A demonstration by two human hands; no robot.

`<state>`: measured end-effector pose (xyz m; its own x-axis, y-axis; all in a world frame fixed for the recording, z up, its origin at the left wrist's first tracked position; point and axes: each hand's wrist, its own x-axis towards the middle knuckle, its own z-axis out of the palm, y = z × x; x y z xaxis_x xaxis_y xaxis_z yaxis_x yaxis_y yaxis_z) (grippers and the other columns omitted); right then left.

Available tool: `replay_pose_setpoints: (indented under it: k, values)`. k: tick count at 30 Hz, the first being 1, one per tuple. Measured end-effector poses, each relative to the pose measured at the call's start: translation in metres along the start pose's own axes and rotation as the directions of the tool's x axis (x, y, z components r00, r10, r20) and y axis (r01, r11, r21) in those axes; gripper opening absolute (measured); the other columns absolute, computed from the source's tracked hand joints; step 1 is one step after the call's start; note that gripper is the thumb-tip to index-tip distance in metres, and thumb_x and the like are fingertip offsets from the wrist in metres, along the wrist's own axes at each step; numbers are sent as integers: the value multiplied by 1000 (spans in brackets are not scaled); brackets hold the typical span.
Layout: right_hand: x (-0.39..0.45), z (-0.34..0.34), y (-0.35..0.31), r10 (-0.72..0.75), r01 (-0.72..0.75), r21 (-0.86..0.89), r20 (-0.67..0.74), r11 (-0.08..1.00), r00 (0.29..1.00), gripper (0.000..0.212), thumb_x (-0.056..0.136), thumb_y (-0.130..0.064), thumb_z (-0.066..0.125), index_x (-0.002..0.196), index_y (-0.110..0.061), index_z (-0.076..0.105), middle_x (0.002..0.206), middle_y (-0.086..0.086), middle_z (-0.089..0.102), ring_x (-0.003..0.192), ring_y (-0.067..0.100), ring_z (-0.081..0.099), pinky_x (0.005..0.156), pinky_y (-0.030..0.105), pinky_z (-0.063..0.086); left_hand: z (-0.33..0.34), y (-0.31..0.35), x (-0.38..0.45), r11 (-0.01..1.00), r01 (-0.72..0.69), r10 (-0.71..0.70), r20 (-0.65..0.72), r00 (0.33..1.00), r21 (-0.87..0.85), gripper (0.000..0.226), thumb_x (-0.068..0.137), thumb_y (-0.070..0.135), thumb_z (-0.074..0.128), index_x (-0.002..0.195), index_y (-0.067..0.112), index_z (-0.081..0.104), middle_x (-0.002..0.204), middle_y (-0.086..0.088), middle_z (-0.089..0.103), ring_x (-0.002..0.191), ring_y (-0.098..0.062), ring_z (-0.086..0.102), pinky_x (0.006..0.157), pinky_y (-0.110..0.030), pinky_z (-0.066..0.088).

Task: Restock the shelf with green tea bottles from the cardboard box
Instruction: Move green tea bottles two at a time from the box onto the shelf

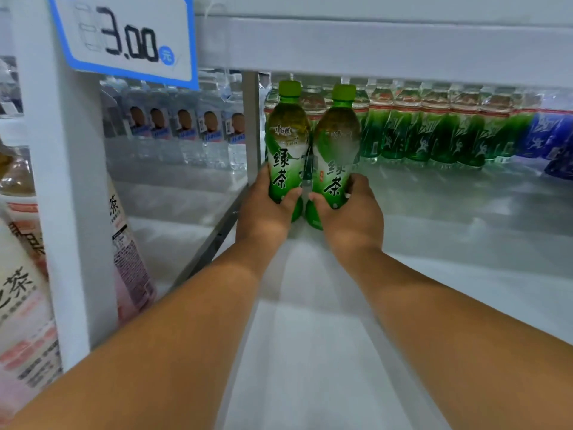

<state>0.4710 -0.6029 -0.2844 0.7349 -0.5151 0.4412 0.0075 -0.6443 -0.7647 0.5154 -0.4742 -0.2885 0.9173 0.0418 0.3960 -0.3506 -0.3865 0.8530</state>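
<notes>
Each grip wraps one green-capped plastic green tea bottle: left hand [263, 209] holds the left bottle [286, 144], right hand [350, 212] the right bottle [335, 150], both deep over the white shelf [465, 218]. Placing step; next, set them down upright beside the shelf's grey divider post [251, 125].

Bare forearms, sleeveless, ringless hands [310, 212]

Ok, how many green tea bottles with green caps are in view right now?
2. The left bottle is in the left hand, the right bottle in the right hand, side by side over the shelf. None visible elsewhere.
</notes>
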Motion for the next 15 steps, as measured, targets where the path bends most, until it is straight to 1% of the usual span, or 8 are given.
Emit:
replay_pose_setpoints:
  k: [2,4,6,7,8,10,12,15]
  values:
    - [1,2,0,14,-14,41,7,999,1000,60,80,-51,78,126,-23,51,120,-2,65,102,22,67,86,37,56,-1,0,2,998,28,-28,0,1000,-60,55,88,38,73,139,36,52,125,8,68,112,-15,65,96,-35,54]
    - [2,1,3,55,-60,130,37,990,998,55,79,-51,79,119,-27,51,114,-6,64,97,14,65,84,30,54,-2,-2,2,991,53,-54,-10,998,-121,51,85,36,78,133,31,59,117,11,70,105,-10,67,91,-29,55]
    - [2,0,6,95,-110,209,82,972,992,52,78,-45,81,117,-29,51,113,-9,59,93,6,61,83,23,52,-2,-5,3,988,68,-71,-19,997,-137,50,82,33,80,128,27,62,109,12,69,101,-9,67,85,-25,54]
    - [2,0,8,102,-120,217,95,969,990,52,78,-42,81,119,-28,53,116,-8,57,95,6,61,86,25,53,-2,-7,3,990,73,-76,-23,997,-124,48,81,32,80,126,26,62,107,11,68,100,-11,67,83,-24,52]
    - [3,1,10,104,-125,214,106,969,989,51,78,-40,81,120,-27,54,118,-6,57,98,9,62,90,29,54,-1,-8,4,992,73,-77,-28,997,-103,46,81,31,80,124,25,63,107,10,68,100,-13,68,82,-25,53]
    - [5,4,11,103,-127,213,118,969,988,49,79,-38,81,119,-26,57,116,-4,63,99,13,64,92,34,55,1,-10,7,995,64,-67,-28,997,-72,43,82,32,79,122,25,64,110,6,70,100,-16,69,87,-31,56]
    - [8,6,10,102,-126,212,122,969,987,50,80,-38,81,123,-24,59,115,-2,66,101,15,65,91,35,56,1,-10,9,994,85,-85,-6,996,-70,43,83,34,79,122,26,64,114,3,71,102,-18,69,92,-38,58]
    - [13,8,9,91,-114,199,117,973,989,52,81,-39,80,126,-22,60,115,-1,68,103,17,65,91,36,56,1,-9,14,993,101,-101,-1,995,-57,43,81,38,79,121,30,65,116,3,71,102,-18,69,92,-41,59]
